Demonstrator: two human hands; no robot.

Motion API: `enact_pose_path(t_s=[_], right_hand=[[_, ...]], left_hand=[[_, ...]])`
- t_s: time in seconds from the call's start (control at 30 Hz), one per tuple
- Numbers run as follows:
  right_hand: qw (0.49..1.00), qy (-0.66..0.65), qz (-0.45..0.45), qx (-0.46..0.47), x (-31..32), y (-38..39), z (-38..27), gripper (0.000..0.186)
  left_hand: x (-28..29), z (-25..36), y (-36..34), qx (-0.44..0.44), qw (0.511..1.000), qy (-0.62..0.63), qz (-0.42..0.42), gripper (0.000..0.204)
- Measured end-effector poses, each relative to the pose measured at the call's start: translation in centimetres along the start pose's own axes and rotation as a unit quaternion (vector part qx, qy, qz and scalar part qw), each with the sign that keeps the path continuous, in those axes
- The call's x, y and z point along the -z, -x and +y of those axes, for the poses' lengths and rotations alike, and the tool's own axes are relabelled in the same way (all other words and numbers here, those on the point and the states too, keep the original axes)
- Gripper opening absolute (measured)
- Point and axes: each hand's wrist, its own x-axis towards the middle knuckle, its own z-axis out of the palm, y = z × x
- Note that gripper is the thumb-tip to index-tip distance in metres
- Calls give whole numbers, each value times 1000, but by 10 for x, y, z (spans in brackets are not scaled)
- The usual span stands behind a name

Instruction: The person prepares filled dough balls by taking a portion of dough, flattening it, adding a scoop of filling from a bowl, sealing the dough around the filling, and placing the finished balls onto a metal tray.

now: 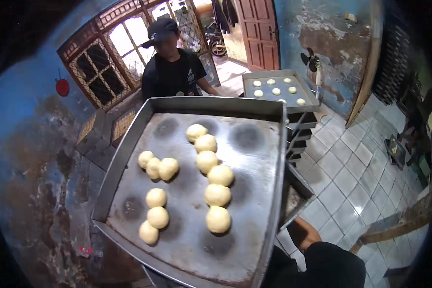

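So neither of the wearer's own hands shows, meaning I can't tell how open they are or what they've got hold of. There's a bare limb (306, 232) just beside the big metal tray (177, 245), but I can't say if it's an arm or a knee.

Only hand to go by is the co-worker's hand (216, 93), barely peeking past the tray's far rim, so its grip is a no-call too.

The big tray is on the wearer's side of that hand, with twelve dough balls (218, 219) in it: a run of six nearest that hand's side, plus two bunches of three further to the wearer's left. The far tray (302, 92) is to the wearer's right of that hand, holding pale dough pieces (276, 91).

How far along? My read: the far tray looks laid out, pieces standing apart. The big one seems about halfway: balls rounded and in there, but neighbours touch and there's lots of bare metal, with dark round patches (247, 137) showing.
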Motion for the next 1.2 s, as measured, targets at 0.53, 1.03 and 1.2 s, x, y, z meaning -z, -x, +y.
enact_pose_path(t_s=[0.53,1.03,1.2], right_hand=[[986,158,7,-48,5,-186,85,26],[671,501,-394,380,-156,-53,-309,36],[415,612,-512,436,-231,-70,-252,29]], left_hand=[[40,108,-142,108,992,49,41,30],[46,92,-153,-12,772,524,359,22],[103,142,-111,-29,734,552,395,19]])
